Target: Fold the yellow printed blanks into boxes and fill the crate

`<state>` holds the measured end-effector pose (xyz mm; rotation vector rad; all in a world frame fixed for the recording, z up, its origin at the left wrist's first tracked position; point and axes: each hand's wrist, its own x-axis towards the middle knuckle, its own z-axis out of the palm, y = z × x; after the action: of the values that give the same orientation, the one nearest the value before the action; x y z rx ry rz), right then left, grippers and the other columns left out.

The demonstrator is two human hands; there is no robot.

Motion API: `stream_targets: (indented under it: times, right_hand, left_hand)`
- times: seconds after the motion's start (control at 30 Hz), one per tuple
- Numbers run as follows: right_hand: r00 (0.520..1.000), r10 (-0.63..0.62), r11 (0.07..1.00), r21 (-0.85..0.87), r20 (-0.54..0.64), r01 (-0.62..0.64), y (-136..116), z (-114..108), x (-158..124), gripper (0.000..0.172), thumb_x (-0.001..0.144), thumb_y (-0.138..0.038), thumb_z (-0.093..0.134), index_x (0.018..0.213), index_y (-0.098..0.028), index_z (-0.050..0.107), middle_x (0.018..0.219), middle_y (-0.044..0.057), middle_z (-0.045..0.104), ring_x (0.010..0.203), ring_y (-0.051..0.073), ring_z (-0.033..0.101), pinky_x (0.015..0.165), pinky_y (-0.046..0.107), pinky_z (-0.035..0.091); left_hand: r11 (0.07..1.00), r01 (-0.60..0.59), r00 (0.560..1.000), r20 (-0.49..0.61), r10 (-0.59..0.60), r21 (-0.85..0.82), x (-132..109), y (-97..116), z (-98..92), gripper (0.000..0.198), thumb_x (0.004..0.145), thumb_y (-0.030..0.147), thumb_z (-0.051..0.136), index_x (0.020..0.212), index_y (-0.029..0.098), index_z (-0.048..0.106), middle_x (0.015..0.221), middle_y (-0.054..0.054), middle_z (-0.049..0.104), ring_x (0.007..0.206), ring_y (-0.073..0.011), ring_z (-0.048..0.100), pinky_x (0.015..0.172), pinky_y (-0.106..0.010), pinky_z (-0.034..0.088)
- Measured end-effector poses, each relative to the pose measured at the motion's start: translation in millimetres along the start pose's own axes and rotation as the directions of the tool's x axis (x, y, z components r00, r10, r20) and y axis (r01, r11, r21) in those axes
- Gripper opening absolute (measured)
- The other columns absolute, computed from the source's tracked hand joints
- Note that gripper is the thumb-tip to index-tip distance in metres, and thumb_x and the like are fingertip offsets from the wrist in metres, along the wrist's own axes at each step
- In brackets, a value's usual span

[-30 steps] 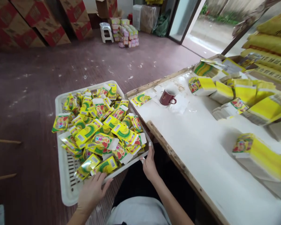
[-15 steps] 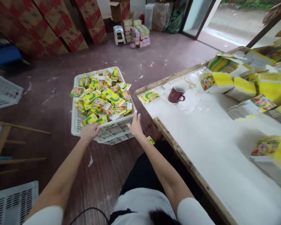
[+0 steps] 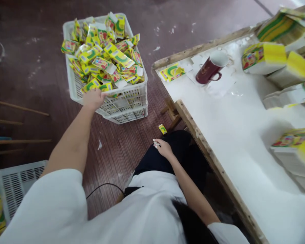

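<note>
A: I only have the head view at my end; what do you make of the left hand (image 3: 93,98)?
B: I see it closed over the near rim of the white basket (image 3: 122,101), the fingers bent down on the edge; that is its hold, and I see nothing else in it.
A: And the right hand (image 3: 163,148)?
B: I see it low over the dark trousers (image 3: 151,161), fingers loosely curled, white patches at the tips; I cannot tell whether it holds anything.
A: Where do I find the basket?
B: It stands left of the table (image 3: 218,128), apart from its corner, heaped with small yellow boxes (image 3: 104,57); another basket (image 3: 129,116) appears to sit beneath it.
A: I also pick out a loose box (image 3: 162,129) on the floor (image 3: 122,145), between basket and table.
B: Yes; on the table I have a flat yellow packet (image 3: 172,72) at the corner, a dark red mug (image 3: 207,72) near it, and yellow stacks (image 3: 295,152) further right.
</note>
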<state>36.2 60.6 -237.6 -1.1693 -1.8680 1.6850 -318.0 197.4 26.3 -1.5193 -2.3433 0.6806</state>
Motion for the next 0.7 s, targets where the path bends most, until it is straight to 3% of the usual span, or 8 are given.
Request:
stream_targets:
  times: [0.17, 0.33, 0.5, 0.6, 0.7]
  right_hand:
    - [1.000, 0.006, 0.999, -0.036, 0.012, -0.006, -4.4, -0.8, 13.2, 0.031, 0.090, -0.019, 0.061, 0.120, -0.020, 0.068, 0.123, 0.009, 0.072, 0.112, 0.023, 0.068, 0.099, 0.035, 0.050]
    - [0.999, -0.027, 0.999, -0.040, 0.019, 0.028, -6.9, 3.3, 7.5, 0.032, 0.089, -0.021, 0.062, 0.119, -0.020, 0.069, 0.121, 0.012, 0.071, 0.109, 0.027, 0.068, 0.099, 0.042, 0.049]
    - [0.989, -0.140, 0.986, 0.093, 0.039, 0.135, -10.2, 6.9, 9.0, 0.030, 0.083, -0.021, 0.065, 0.112, -0.020, 0.072, 0.114, 0.010, 0.074, 0.104, 0.024, 0.070, 0.097, 0.039, 0.053]
    - [0.986, -0.164, 0.960, 0.225, -0.019, 0.164, -2.3, -1.3, 16.2, 0.033, 0.087, -0.026, 0.058, 0.118, -0.020, 0.070, 0.115, 0.007, 0.075, 0.101, 0.019, 0.071, 0.094, 0.034, 0.056]
    - [0.984, -0.084, 0.944, 0.303, -0.158, 0.129, 21.2, -21.4, 24.8, 0.040, 0.093, -0.033, 0.046, 0.125, -0.018, 0.065, 0.121, 0.010, 0.072, 0.104, 0.020, 0.070, 0.092, 0.036, 0.057]
  left_hand:
    - [1.000, 0.004, 1.000, 0.010, -0.004, -0.029, -1.6, 3.1, -4.9, 0.072, 0.101, 0.061, 0.022, 0.128, 0.002, 0.054, 0.133, -0.021, 0.059, 0.119, -0.0299, 0.053, 0.102, -0.048, 0.037]
    - [0.998, 0.015, 1.000, 0.016, -0.014, -0.059, -3.0, 5.9, -6.0, 0.071, 0.102, 0.059, 0.021, 0.133, 0.003, 0.052, 0.138, -0.021, 0.057, 0.127, -0.0309, 0.050, 0.108, -0.051, 0.031]
    - [0.994, 0.052, 0.999, 0.007, -0.052, -0.095, -1.2, 6.6, -2.6, 0.069, 0.103, 0.057, 0.017, 0.137, 0.008, 0.051, 0.142, -0.022, 0.055, 0.133, -0.0333, 0.047, 0.110, -0.052, 0.026]
    - [0.993, 0.063, 0.998, 0.036, -0.060, -0.102, 1.1, 6.9, -2.8, 0.064, 0.103, 0.055, 0.023, 0.138, 0.008, 0.049, 0.144, -0.021, 0.053, 0.134, -0.0292, 0.045, 0.112, -0.050, 0.023]
    - [0.993, 0.070, 0.996, 0.069, -0.064, -0.095, 3.6, 8.0, -4.6, 0.060, 0.105, 0.052, 0.029, 0.137, 0.005, 0.047, 0.146, -0.019, 0.052, 0.133, -0.0234, 0.044, 0.113, -0.048, 0.021]
